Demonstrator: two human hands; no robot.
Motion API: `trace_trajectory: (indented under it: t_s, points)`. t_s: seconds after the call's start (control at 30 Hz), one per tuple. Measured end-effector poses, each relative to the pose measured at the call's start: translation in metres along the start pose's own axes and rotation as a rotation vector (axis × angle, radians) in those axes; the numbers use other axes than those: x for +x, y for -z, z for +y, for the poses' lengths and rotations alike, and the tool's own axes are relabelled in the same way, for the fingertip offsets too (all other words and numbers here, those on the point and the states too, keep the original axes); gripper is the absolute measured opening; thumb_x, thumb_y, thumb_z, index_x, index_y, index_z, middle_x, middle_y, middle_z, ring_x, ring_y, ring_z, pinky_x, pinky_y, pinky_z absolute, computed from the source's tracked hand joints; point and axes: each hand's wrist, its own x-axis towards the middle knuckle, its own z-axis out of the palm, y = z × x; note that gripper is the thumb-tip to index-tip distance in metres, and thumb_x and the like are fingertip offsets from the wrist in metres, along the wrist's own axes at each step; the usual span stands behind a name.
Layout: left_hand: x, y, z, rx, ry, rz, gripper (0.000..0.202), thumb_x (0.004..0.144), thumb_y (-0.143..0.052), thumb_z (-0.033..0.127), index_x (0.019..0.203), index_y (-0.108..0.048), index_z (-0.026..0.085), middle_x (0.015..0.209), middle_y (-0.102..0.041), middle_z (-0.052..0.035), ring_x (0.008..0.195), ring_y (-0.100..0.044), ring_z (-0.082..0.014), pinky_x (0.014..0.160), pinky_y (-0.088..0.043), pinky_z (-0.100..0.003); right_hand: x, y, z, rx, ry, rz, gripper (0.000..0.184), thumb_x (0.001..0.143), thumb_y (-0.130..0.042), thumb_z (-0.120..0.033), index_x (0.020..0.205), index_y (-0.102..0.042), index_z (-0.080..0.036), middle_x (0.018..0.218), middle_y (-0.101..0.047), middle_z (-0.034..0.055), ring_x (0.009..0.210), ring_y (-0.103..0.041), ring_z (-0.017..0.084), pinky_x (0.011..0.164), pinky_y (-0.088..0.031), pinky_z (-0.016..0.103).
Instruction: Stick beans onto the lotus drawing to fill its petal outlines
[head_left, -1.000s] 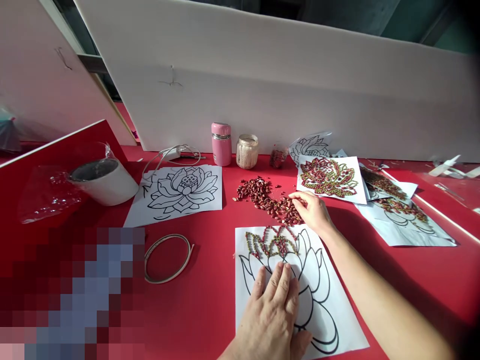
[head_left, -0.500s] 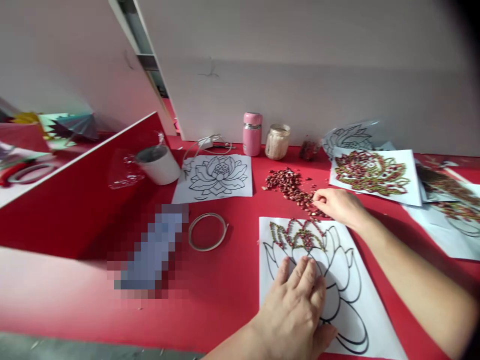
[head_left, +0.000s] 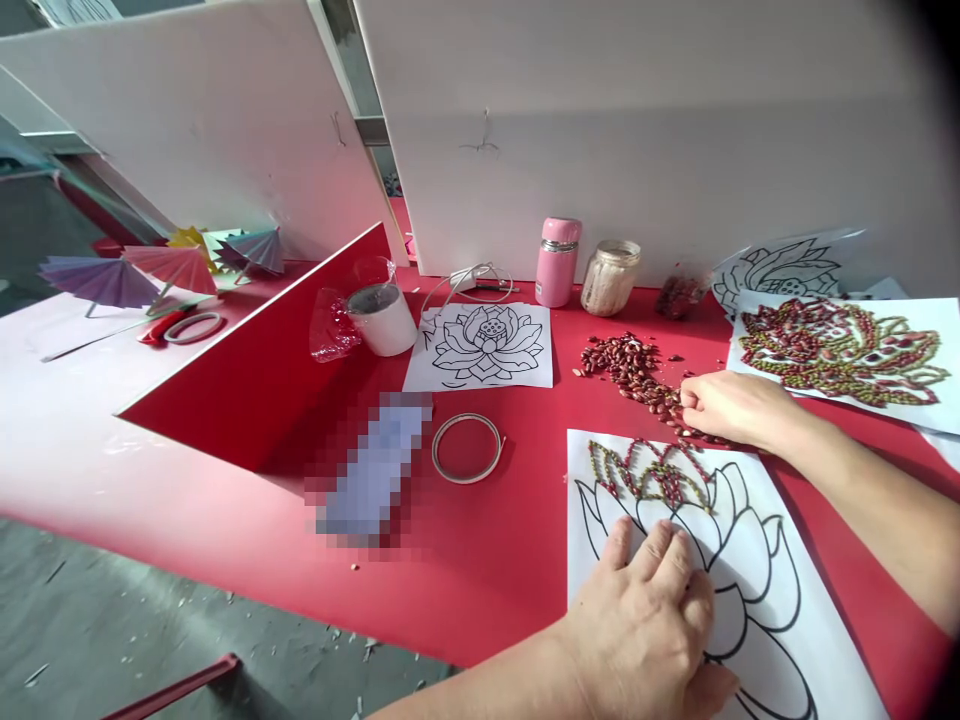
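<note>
My left hand (head_left: 645, 620) lies with fingers stretched out on a white sheet with a large lotus outline (head_left: 757, 535), its palm covering part of the drawing. Red and green seeds or small beans (head_left: 660, 475) line several petals at the top of that sheet. My right hand (head_left: 731, 405) is at the near right end of a pile of reddish-brown beans (head_left: 622, 362), just beyond the sheet. Its fingers are curled and pressed together; whatever is between the fingertips is hidden.
Behind stand a pink flask (head_left: 558, 265) and a glass jar (head_left: 611, 280). A smaller lotus drawing (head_left: 487, 345), a tape roll (head_left: 469, 448) and a white cup-like container (head_left: 384, 325) are to the left. A bean-covered lotus picture (head_left: 840, 350) lies right. A red panel (head_left: 300, 370) stands on the table.
The view has swung left, so everything sits further right and more floor and paper umbrellas show. My left hand stays on the sheet; my right hand stays by the beans, its fingers more tucked in.
</note>
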Motion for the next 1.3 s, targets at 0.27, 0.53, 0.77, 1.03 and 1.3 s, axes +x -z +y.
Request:
trace_trajectory:
  t_s: [0.27, 0.53, 0.77, 1.03, 1.3]
  points:
    - [0.0, -0.001, -0.001, 0.01, -0.007, 0.022, 0.054, 0.088, -0.025, 0.048, 0.12, -0.044, 0.01, 0.13, -0.039, -0.0155, 0.124, -0.029, -0.0287, 0.096, -0.028, -0.046, -0.009, 0.006, 0.013, 0.189, -0.021, 0.087, 0.005, 0.064, -0.056, -0.025, 0.069, -0.059, -0.024, 0.061, -0.061, 0.0012, 0.053, -0.051, 0.013, 0.052, -0.032, 0.027]
    - [0.0, -0.004, -0.002, 0.02, -0.023, 0.015, 0.055, 0.088, -0.024, 0.048, 0.122, -0.042, 0.009, 0.132, -0.037, -0.0164, 0.124, -0.029, -0.0294, 0.097, -0.028, -0.047, -0.026, -0.007, -0.006, 1.059, 0.059, 0.234, 0.024, 0.066, -0.061, -0.041, 0.081, -0.062, -0.022, 0.074, -0.065, 0.0037, 0.061, -0.058, 0.015, 0.061, -0.048, 0.031]
    - [0.001, -0.002, -0.002, -0.061, 0.006, -0.018, 0.053, 0.088, -0.025, 0.046, 0.126, -0.039, 0.01, 0.135, -0.035, -0.0156, 0.126, -0.027, -0.0286, 0.099, -0.026, -0.048, -0.045, -0.017, -0.038, 1.308, 0.065, 0.111, 0.026, 0.065, -0.065, -0.037, 0.083, -0.064, -0.019, 0.077, -0.066, 0.0019, 0.065, -0.059, 0.01, 0.063, -0.05, 0.026]
    - [0.004, -0.011, -0.006, -0.112, -0.007, 0.008, 0.053, 0.088, -0.028, 0.047, 0.125, -0.04, 0.013, 0.135, -0.036, -0.0145, 0.127, -0.026, -0.0286, 0.1, -0.022, -0.048, -0.047, -0.023, -0.035, 1.15, 0.142, 0.115, 0.019, 0.072, -0.058, -0.035, 0.077, -0.061, -0.017, 0.065, -0.059, -0.0009, 0.059, -0.051, 0.009, 0.056, -0.045, 0.024]
    - [0.003, -0.02, -0.005, -0.112, -0.021, 0.017, 0.053, 0.088, -0.025, 0.048, 0.127, -0.037, 0.013, 0.136, -0.036, -0.0132, 0.128, -0.024, -0.0281, 0.1, -0.021, -0.048, -0.048, -0.027, -0.028, 0.89, 0.17, 0.156, 0.013, 0.073, -0.056, -0.028, 0.077, -0.064, -0.019, 0.085, -0.057, 0.0032, 0.074, -0.055, 0.012, 0.067, -0.046, 0.027]
